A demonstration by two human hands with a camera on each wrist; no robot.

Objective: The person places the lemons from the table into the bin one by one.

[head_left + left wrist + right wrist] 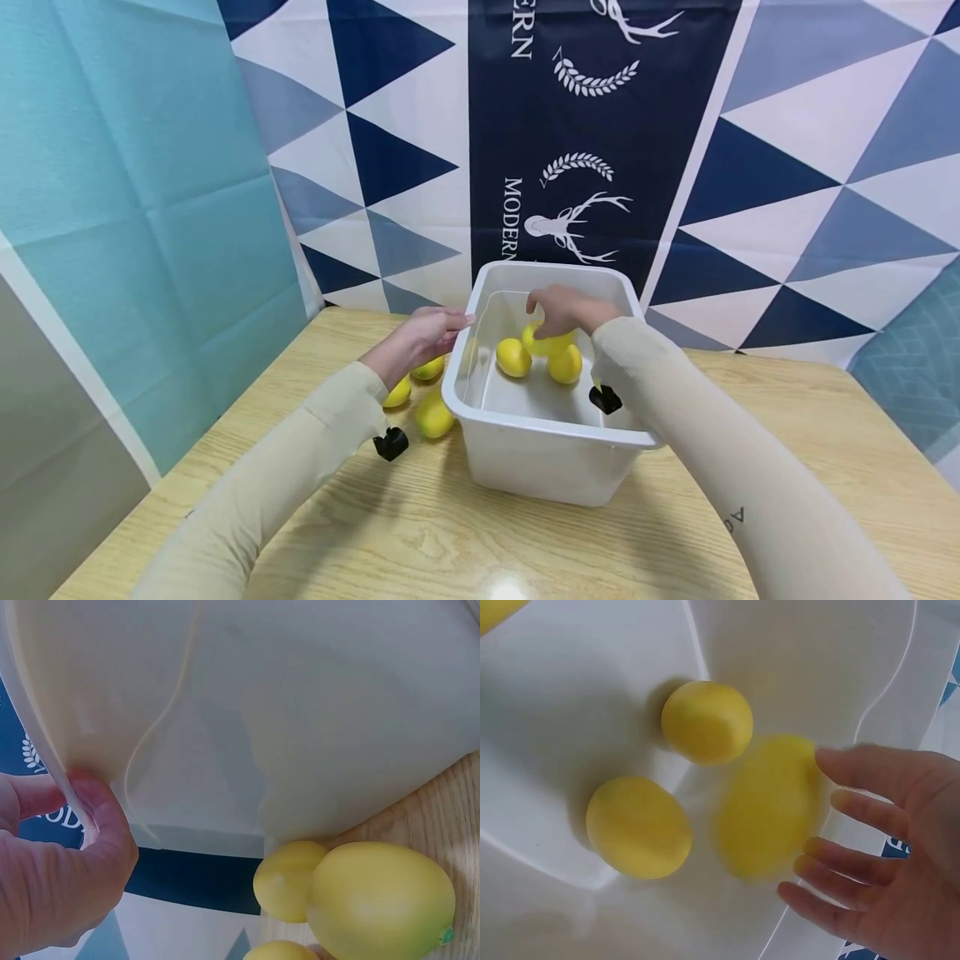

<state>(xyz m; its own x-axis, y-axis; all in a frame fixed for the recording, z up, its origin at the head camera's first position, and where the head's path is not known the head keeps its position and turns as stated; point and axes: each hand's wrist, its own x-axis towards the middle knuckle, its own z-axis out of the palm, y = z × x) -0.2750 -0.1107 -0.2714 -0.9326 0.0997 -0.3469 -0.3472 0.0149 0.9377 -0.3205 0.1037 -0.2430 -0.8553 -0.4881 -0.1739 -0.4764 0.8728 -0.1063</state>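
A white plastic bin (536, 458) stands on the wooden table. My left hand (427, 332) pinches its left rim between thumb and fingers, as the left wrist view also shows. Over the inside of the bin is my right hand (564, 308), its fingers spread and fairly straight. Just off those fingertips, a motion-blurred lemon (769, 806) hangs in the right wrist view; no finger is curled round it. Lower in the bin lie a lemon (707, 721) and another lemon (639, 827), and part of a further yellow one shows at that view's corner.
Left of the bin, a lemon with a greenish end (435, 414) and two more lemons, one (397, 392) partly behind my left wrist, lie on the table (360, 525). A patterned cloth (405, 167) hangs right behind the bin. A teal cloth (150, 208) hangs along the left.
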